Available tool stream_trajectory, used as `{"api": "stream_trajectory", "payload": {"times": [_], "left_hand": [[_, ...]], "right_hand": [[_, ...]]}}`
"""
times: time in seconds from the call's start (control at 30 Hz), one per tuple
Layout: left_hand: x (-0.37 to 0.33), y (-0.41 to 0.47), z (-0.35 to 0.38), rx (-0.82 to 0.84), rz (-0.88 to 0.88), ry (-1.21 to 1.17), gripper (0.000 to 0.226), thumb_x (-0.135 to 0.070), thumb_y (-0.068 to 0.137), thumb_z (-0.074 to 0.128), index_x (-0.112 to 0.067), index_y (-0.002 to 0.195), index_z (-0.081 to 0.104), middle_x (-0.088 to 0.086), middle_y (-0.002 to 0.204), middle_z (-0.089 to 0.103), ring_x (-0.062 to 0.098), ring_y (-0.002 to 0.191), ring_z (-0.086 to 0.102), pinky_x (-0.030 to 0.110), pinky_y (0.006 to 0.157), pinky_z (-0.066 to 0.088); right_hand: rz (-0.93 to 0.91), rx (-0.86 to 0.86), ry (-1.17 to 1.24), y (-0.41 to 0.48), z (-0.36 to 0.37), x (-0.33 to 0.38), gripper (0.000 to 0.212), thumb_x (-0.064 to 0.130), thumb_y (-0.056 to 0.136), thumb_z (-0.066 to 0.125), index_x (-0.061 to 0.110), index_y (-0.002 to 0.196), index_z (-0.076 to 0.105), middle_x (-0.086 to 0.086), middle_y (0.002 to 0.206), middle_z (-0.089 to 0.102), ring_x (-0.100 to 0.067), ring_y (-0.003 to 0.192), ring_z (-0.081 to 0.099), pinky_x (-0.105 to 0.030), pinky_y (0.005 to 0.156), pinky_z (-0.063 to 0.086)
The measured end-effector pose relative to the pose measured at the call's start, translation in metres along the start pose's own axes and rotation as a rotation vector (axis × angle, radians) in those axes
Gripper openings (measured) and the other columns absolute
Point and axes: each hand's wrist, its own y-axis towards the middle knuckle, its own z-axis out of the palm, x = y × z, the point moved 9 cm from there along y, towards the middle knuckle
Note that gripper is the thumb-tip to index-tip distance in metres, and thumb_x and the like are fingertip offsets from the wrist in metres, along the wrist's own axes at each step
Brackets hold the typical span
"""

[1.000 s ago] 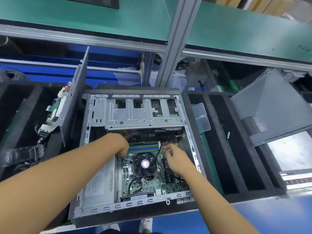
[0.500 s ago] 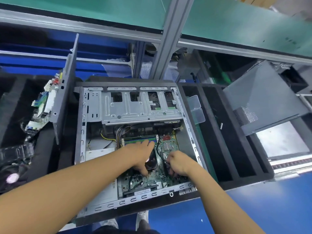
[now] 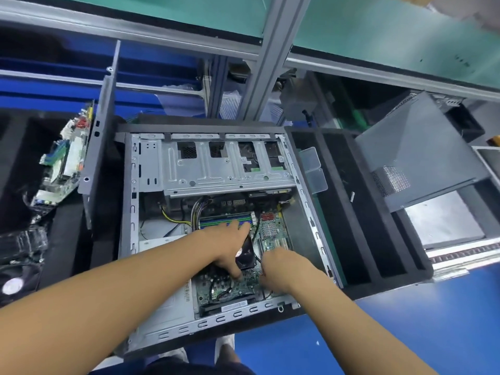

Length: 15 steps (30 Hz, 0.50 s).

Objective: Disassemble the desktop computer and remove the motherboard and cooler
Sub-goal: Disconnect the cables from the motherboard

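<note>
The open desktop case [image 3: 132, 212] lies on its side in front of me. Its green motherboard [image 3: 273, 228] sits in the lower right of the case, with the black fan cooler [image 3: 246, 257] on it and RAM sticks [image 3: 216, 221] above. My left hand [image 3: 230, 246] grips the cooler, fingers spread over its top toward the RAM and thumb at its near side. My right hand [image 3: 281, 269] is just right of the cooler, its fingers curled down onto the motherboard by a black cable; the fingertips are hidden.
A metal drive cage [image 3: 216, 171] fills the case's far half. To the left, a grey panel [image 3: 98, 136] stands upright with another circuit board [image 3: 63, 163] leaning on it. Black foam slots [image 3: 351, 212] and a grey cover [image 3: 422, 158] lie to the right. An aluminium post [image 3: 273, 50] rises behind.
My left hand moved from the cables at the board's top left onto the cooler. My right hand came down from the upper connector to the board beside the cooler.
</note>
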Motion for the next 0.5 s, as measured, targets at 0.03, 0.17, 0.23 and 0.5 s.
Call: {"api": "stream_trajectory", "payload": {"times": [0.03,0.17,0.23,0.5], "left_hand": [[0.001,0.0,0.001,-0.004,-0.002,-0.006,0.111,-0.057,0.061,0.086,-0.016,0.141,0.02,0.014,0.14,0.036,0.033,0.117,0.049,0.048,0.095,0.049],[0.003,0.001,0.002,-0.017,0.004,-0.036,0.113,-0.058,0.059,0.086,-0.017,0.142,0.021,0.014,0.138,0.04,0.033,0.118,0.049,0.048,0.095,0.049],[0.003,0.002,0.002,-0.029,0.004,-0.04,0.113,-0.059,0.059,0.086,-0.017,0.142,0.022,0.013,0.137,0.041,0.033,0.118,0.049,0.049,0.095,0.049],[0.003,0.002,0.004,-0.039,0.009,-0.041,0.107,-0.057,0.062,0.086,-0.016,0.139,0.023,0.013,0.136,0.039,0.033,0.119,0.047,0.049,0.094,0.049]], "right_hand": [[0.022,0.023,-0.037,0.006,0.004,0.003,0.029,0.018,0.098,0.058,0.002,0.122,0.057,-0.015,0.124,0.059,-0.035,0.11,0.061,-0.04,0.086,0.05],[0.063,0.053,-0.191,0.022,0.015,0.011,0.037,0.007,0.097,0.053,0.002,0.134,0.05,-0.016,0.134,0.053,-0.036,0.121,0.056,-0.044,0.091,0.05],[0.035,0.077,-0.232,0.026,0.023,0.011,0.038,0.007,0.099,0.052,0.003,0.136,0.049,-0.016,0.137,0.051,-0.035,0.124,0.055,-0.044,0.094,0.051],[-0.091,0.279,-0.032,0.028,0.038,-0.014,0.037,0.035,0.1,0.057,0.003,0.118,0.063,-0.014,0.122,0.064,-0.03,0.108,0.061,-0.035,0.09,0.046]]}}
